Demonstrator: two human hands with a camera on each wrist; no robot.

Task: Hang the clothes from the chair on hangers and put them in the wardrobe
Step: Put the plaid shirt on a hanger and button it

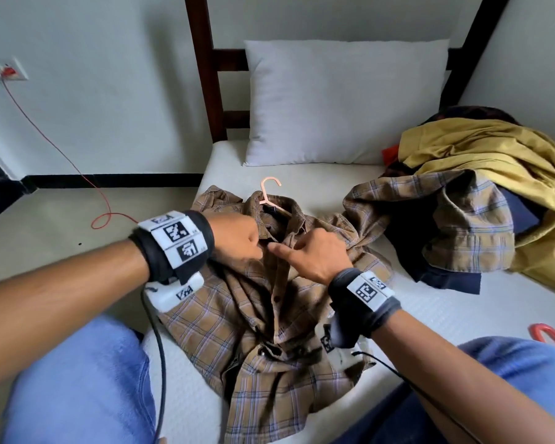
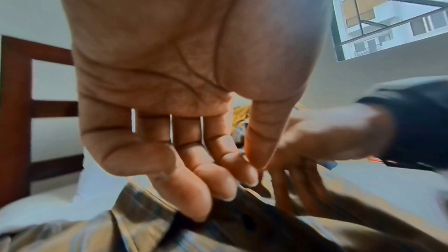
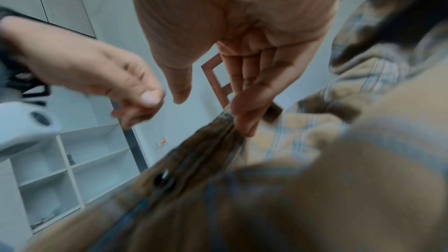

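Observation:
A brown plaid shirt [image 1: 269,331] lies spread on the bed with a pink hanger [image 1: 268,190] inside its collar; only the hook and one shoulder show. Both hands meet at the top of the button strip, just below the collar. My right hand [image 1: 314,254] holds the strip's raised edge [image 3: 218,129] in its fingers [image 3: 242,110], thumb apart from them. My left hand [image 1: 237,238] is curled, thumb [image 3: 150,97] pressed to the forefinger, and nothing shows between them. In the right wrist view, bare wall shows between the left hand and the cloth. A dark button [image 3: 162,178] sits lower on the strip.
A heap of clothes [image 1: 481,200] with a yellow garment and another plaid shirt lies at the right of the mattress [image 1: 446,315]. A white pillow [image 1: 343,100] leans on the dark headboard. A red hanger [image 1: 551,336] lies at the right edge. White shelving [image 3: 72,160] stands behind.

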